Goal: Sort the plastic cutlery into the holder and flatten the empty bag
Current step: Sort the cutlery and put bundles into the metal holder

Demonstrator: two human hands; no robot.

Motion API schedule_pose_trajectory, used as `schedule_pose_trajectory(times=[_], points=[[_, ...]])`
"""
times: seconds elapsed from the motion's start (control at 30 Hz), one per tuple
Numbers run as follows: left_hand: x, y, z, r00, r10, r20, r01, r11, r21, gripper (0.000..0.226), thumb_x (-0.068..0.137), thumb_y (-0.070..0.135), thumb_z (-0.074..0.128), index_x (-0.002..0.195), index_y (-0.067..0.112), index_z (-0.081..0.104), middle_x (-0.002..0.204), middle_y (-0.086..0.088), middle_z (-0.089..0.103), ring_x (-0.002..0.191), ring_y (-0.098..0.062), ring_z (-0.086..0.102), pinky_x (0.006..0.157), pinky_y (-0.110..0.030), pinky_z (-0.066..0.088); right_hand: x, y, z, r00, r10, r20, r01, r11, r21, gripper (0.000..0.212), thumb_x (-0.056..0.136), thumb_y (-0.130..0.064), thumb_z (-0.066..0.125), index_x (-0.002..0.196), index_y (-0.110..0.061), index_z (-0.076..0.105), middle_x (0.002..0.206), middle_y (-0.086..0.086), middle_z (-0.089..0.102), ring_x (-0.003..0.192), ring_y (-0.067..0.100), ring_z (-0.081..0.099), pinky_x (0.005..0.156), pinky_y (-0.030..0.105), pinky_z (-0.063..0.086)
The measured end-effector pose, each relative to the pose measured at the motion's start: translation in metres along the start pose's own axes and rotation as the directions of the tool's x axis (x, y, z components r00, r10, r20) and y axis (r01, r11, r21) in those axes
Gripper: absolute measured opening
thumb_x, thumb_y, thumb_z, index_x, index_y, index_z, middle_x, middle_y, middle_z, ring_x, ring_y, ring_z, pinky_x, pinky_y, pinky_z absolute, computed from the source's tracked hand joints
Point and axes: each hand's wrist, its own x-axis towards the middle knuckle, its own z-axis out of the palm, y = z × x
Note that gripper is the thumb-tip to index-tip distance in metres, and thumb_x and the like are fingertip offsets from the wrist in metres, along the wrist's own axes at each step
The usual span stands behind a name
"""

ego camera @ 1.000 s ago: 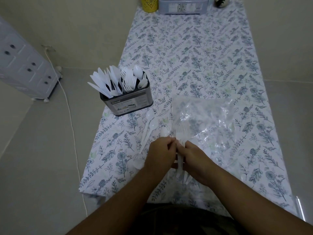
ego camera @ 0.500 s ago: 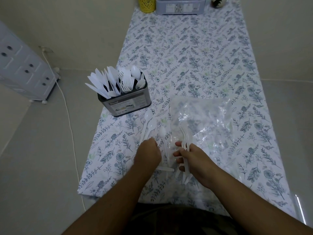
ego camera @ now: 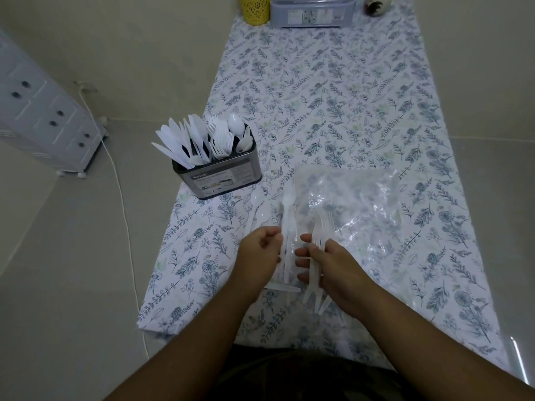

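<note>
A metal cutlery holder (ego camera: 225, 180) stands at the table's left edge, filled with white plastic knives, forks and spoons. The clear plastic bag (ego camera: 356, 204) lies crumpled on the floral cloth in front of me. My right hand (ego camera: 327, 264) grips a bunch of white forks (ego camera: 322, 227), tines pointing away. My left hand (ego camera: 260, 253) pinches a white spoon (ego camera: 286, 227) by its handle, lifted beside the forks. Two more spoons (ego camera: 260, 212) lie on the cloth near the holder, and a white piece (ego camera: 282, 287) lies flat under my hands.
A yellow cup (ego camera: 254, 8), a grey plastic box (ego camera: 312, 13) and a small jar (ego camera: 377, 5) stand at the table's far end. A white drawer unit (ego camera: 43, 117) and a cable sit on the floor at left. The table's left edge runs beside the holder.
My hands parted after being together at the forks. The left hand reached to the loose spoons and now holds one lifted next to the fork bunch in the right hand.
</note>
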Motion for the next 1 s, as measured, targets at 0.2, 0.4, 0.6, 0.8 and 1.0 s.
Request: schedule_pose_trajectory(times=[0.2,0.4,0.6,0.8,1.0], points=[[-0.020,0.002,0.012,0.986,0.071,0.149,-0.051,0.989,-0.137,0.032,0.098,0.005,0.058,0.122,0.022,0.070,0.098,0.000,0.077,0.090,-0.011,0.074,0.078,-0.028,0.061,-0.005,-0.003,-0.001,0.997,-0.026,0.068,0.023,0.998,0.053,0.024,0.107,-0.022,0.050,0.122,-0.012,0.065,0.108,0.011,0.078,0.098,0.028,0.076,0.088,0.051,0.061],[-0.028,-0.003,0.016,0.981,0.086,0.171,-0.060,0.986,-0.155,0.033,0.099,0.002,0.056,0.121,0.021,0.070,0.100,-0.004,0.077,0.095,-0.021,0.074,0.085,-0.041,0.061,-0.001,-0.001,-0.004,0.998,0.015,0.065,-0.024,0.991,0.134,0.026,0.108,-0.023,0.047,0.126,-0.016,0.065,0.115,0.014,0.076,0.104,0.031,0.074,0.091,0.055,0.059],[-0.027,-0.007,0.015,0.964,0.162,0.213,-0.175,0.984,0.044,0.033,0.098,0.005,0.057,0.122,0.024,0.070,0.094,0.000,0.075,0.089,-0.011,0.073,0.082,-0.032,0.061,-0.001,0.002,-0.007,0.996,-0.001,0.093,-0.007,0.997,0.078,0.029,0.108,-0.023,0.047,0.133,-0.018,0.059,0.125,0.014,0.070,0.106,0.026,0.074,0.082,0.045,0.062],[-0.030,0.001,0.014,0.969,0.206,0.139,-0.229,0.957,0.177,0.020,0.095,0.008,0.061,0.108,0.017,0.074,0.090,0.018,0.069,0.079,0.009,0.067,0.064,-0.007,0.050,-0.005,0.005,-0.008,0.998,-0.055,0.017,0.057,0.987,-0.151,0.017,0.105,-0.014,0.052,0.116,-0.008,0.063,0.108,0.019,0.074,0.091,0.026,0.077,0.078,0.047,0.064],[-0.031,-0.017,0.010,0.988,0.021,0.156,-0.037,0.994,0.099,0.027,0.083,0.025,0.080,0.102,0.034,0.063,0.086,0.004,0.071,0.077,-0.009,0.072,0.071,-0.031,0.062,-0.009,0.029,-0.004,0.974,-0.150,0.172,0.228,0.632,-0.741,0.013,0.102,-0.011,0.048,0.097,-0.004,0.057,0.092,0.014,0.069,0.079,0.026,0.068,0.076,0.049,0.058]])
